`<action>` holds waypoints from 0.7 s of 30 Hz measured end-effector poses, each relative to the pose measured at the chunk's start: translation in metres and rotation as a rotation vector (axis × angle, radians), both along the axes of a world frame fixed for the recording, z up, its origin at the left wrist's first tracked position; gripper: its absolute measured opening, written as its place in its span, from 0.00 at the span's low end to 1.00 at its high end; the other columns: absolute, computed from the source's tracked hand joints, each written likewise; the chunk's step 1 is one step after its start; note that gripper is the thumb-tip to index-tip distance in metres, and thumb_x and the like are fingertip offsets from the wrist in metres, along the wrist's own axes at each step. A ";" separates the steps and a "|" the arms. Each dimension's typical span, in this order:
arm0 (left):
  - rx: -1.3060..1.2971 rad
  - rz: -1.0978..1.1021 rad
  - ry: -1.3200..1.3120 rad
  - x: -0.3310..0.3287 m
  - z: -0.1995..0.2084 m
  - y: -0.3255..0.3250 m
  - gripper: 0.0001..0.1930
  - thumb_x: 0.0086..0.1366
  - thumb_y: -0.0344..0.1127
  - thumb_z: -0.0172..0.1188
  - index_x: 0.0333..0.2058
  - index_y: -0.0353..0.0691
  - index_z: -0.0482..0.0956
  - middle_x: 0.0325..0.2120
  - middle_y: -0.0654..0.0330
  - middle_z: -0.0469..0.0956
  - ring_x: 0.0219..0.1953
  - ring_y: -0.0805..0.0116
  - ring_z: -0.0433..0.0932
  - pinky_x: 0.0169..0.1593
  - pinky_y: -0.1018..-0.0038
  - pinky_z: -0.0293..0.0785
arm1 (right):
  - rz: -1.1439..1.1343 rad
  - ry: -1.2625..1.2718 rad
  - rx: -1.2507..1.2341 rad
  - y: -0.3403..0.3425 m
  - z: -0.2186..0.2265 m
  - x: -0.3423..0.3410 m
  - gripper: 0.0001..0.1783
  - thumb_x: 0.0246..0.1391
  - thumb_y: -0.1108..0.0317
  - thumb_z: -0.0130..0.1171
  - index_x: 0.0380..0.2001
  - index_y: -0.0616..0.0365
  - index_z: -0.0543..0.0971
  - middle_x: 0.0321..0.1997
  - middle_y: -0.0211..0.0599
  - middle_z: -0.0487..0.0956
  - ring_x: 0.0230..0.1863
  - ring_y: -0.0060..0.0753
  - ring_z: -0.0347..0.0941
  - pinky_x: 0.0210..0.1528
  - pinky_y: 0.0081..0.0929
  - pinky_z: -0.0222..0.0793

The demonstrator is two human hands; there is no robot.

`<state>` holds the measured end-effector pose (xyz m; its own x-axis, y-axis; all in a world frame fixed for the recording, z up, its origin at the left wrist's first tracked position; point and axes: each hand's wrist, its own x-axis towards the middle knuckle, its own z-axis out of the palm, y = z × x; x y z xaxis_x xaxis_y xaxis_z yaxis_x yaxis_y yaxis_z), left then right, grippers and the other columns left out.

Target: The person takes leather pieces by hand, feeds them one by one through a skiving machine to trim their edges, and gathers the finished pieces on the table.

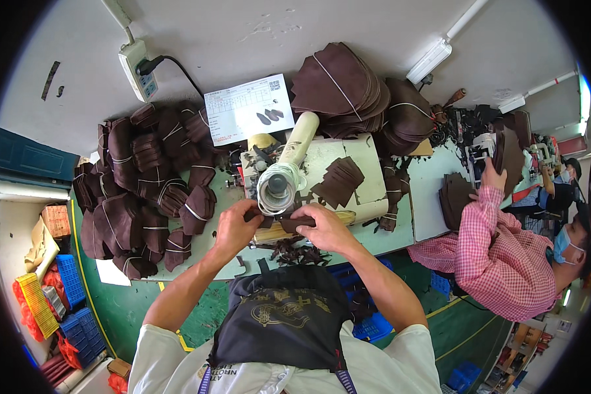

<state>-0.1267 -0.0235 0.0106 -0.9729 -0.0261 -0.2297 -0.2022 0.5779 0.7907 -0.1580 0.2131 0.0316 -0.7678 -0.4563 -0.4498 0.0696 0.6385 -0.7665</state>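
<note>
My left hand (238, 226) and my right hand (325, 228) are at the front of a pale bench machine (369, 209), one on each side of its round white head (277, 187). The fingers of both are closed. My right hand pinches a small dark brown leather piece (297, 224) by its end. Dark brown leather also shows at my left fingertips; the machine head hides whether it is the same piece. Right of the head, a fanned stack of brown leather pieces (338, 182) lies on the machine's flat top. Dark trimmings (294, 253) lie below my hands.
String-tied bundles of brown leather (121, 217) crowd the table's left. Larger stacked pieces (338, 82) and a printed sheet (248, 108) stand behind the machine. At right, a co-worker in a checked shirt (502, 253) handles leather. Blue crates (374, 325) are under the table.
</note>
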 end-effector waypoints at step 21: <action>0.674 0.019 -0.248 0.088 0.021 0.058 0.33 0.66 0.24 0.56 0.68 0.30 0.55 0.57 0.45 0.71 0.61 0.62 0.71 0.61 0.70 0.69 | -0.811 -0.338 -0.819 -0.051 -0.004 0.098 0.23 0.66 0.71 0.53 0.63 0.62 0.68 0.57 0.35 0.74 0.58 0.24 0.67 0.63 0.25 0.61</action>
<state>-0.0391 0.0340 0.0315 -0.8907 0.1826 -0.4163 -0.4275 -0.0251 0.9037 -0.0599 0.1625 0.0272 -0.8630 -0.1392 -0.4857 0.5015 -0.3529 -0.7899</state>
